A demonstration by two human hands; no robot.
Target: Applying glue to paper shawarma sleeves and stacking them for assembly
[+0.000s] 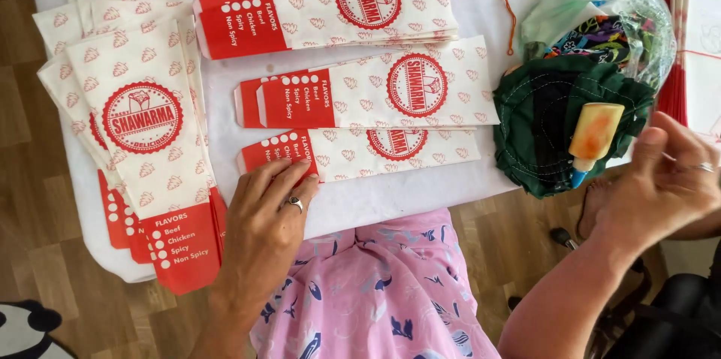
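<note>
— Pressing flat, fingers spread, the left hand (263,212) pins the nearest paper bag (360,153) at lower centre, likely to steady it.

— And the right hand (665,179)?

— Loosely curled at right, gripping nothing I can see, beside the glue stick (595,134) propped on green cloth (552,115). Bag stacks (139,115) lie beyond, upper left.

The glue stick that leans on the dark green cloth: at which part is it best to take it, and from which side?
Probably at the wide yellow-orange body of the glue stick, coming from the right, where the right hand is already near. The stick stands tilted on the dark green cloth, its narrow blue end down and partly hidden in the folds, so the upper body is free on both sides for thumb and fingers.
</note>
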